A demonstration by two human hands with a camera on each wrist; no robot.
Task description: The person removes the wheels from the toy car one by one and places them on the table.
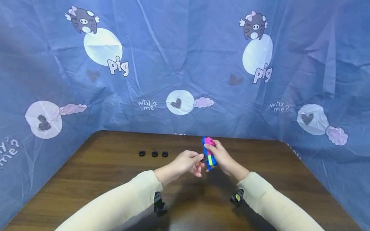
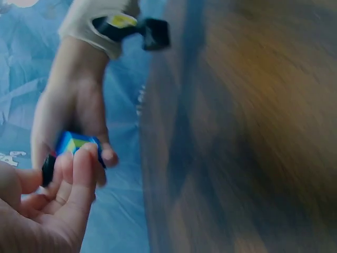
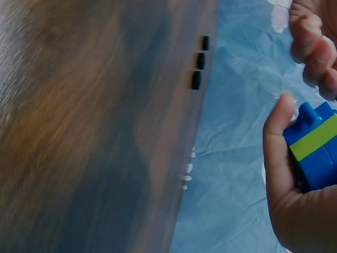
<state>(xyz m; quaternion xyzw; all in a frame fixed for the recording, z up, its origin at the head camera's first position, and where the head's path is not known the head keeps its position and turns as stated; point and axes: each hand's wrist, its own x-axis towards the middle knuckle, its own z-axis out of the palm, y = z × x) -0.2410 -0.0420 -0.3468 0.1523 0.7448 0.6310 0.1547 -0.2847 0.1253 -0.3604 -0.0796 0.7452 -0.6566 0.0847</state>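
My right hand [image 1: 222, 156] grips a toy block build [image 1: 212, 161] of blue, pink and yellow-green bricks, raised over the table. In the right wrist view the blue end of the build [image 3: 316, 161], crossed by a yellow-green stripe, shows beside the thumb. Between thumb and fingers, my left hand [image 1: 185, 163] pinches a small black toy wheel [image 1: 204, 158] right at the side of the build. That wheel [image 2: 48, 169] appears edge-on and partly covered by fingers in the left wrist view.
Three more black wheels [image 1: 154, 154] lie in a row on the brown wooden table [image 1: 95, 179], left of the hands. A blue printed cloth [image 1: 185, 64] hangs behind the table and along its sides. Each sleeve has a black wrist camera [image 1: 160, 205] at its cuff.
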